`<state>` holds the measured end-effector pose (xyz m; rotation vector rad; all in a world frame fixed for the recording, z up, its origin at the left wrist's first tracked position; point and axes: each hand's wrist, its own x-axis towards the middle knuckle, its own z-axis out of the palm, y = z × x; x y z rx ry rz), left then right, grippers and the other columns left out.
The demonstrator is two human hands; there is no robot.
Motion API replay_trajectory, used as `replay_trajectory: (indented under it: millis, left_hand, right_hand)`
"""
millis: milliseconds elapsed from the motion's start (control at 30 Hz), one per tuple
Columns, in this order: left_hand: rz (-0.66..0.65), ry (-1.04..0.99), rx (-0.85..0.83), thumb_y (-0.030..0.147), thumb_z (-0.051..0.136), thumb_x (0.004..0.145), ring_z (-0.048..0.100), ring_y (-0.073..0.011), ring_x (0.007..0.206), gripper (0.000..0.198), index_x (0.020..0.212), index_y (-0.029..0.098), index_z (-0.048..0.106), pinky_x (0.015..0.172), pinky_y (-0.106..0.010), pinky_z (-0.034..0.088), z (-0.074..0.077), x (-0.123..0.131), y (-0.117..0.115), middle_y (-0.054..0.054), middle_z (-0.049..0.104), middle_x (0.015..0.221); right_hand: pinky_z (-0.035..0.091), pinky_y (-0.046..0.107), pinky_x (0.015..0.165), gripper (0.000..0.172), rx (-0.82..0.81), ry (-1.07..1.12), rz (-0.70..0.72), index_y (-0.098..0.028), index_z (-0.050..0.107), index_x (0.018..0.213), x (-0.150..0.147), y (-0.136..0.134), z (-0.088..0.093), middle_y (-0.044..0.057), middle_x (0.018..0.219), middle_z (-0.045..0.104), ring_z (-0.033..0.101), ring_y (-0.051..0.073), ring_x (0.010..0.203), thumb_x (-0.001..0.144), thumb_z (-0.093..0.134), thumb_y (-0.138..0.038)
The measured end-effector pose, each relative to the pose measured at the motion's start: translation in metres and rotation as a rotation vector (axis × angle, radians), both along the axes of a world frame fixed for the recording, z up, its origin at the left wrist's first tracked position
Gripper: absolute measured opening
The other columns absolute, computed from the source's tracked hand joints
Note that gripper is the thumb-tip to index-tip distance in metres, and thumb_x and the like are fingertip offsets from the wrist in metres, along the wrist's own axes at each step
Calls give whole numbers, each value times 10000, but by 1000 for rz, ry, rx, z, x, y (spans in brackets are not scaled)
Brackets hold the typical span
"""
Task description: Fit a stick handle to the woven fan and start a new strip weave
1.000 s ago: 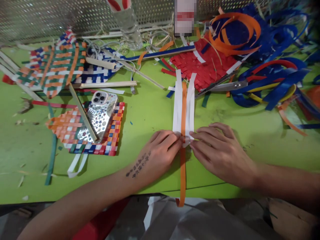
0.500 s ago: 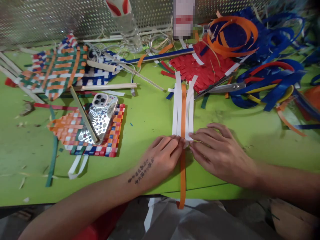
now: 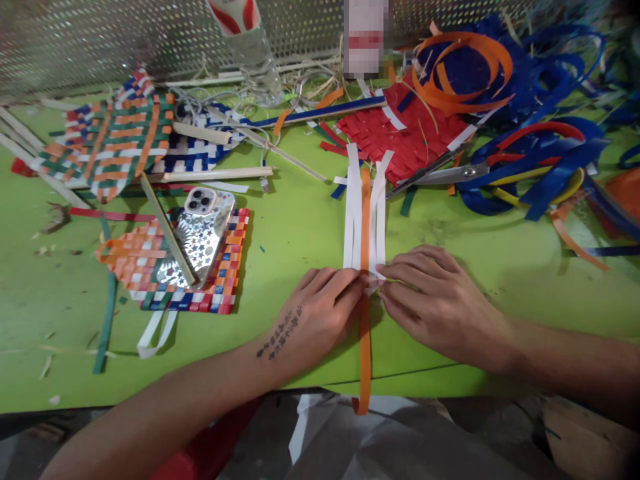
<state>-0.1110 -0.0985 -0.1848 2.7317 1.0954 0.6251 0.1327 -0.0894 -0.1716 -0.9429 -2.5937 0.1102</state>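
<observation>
Several white strips (image 3: 353, 213) lie side by side on the green table, pointing away from me. A long orange strip (image 3: 365, 333) runs between them, and its near end hangs curled over the table's front edge. My left hand (image 3: 327, 303) pinches the near ends of the white strips beside the orange one, from the left. From the right, my right hand (image 3: 430, 293) holds the right-hand white strips at their near ends with thumb and fingertips. The fingertips of both hands nearly meet and partly hide where the strips join.
At left, a phone (image 3: 205, 230) and a wooden stick rest on a woven mat (image 3: 233, 267), near another woven piece (image 3: 125, 140). Behind stand a clear bottle (image 3: 260, 67), a red woven piece (image 3: 425, 133), scissors (image 3: 450, 175) and blue strips (image 3: 565, 153).
My left hand has shifted slightly left, its fingers a little flatter over the strips. My right hand stays almost in place, and the strips have barely moved.
</observation>
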Motion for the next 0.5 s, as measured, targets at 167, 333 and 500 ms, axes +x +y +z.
replay_trajectory:
  millis: [167, 333, 500]
  left_hand:
    - [17, -17, -32, 169, 612, 1079, 705, -231, 1004, 170, 1215, 140, 710, 871, -399, 556, -4, -1, 0, -83, 778, 1222]
    - [-6, -4, -22, 130, 615, 1062, 706, -245, 1037, 186, 1220, 119, 712, 885, -406, 573, -4, -2, -1, -97, 783, 1194]
    - [-12, 35, 62, 104, 573, 1067, 726, -256, 1054, 204, 1215, 87, 711, 871, -401, 584, 0, 1, -3, -124, 784, 1126]
  right_hand:
    - [542, 509, 1008, 134, 3, 2, 4, -183, 754, 988, 1, 0, 1, 93, 1146, 809, 726, 287, 1074, 1047, 635, -168]
    - [555, 508, 976, 145, 5, 12, 12, -180, 754, 953, 1, 1, 0, 98, 1125, 808, 732, 291, 1060, 1035, 638, -154]
    - [561, 495, 982, 154, 23, 1, 34, -182, 752, 944, 1, 3, -2, 102, 1125, 802, 731, 284, 1041, 1036, 634, -146]
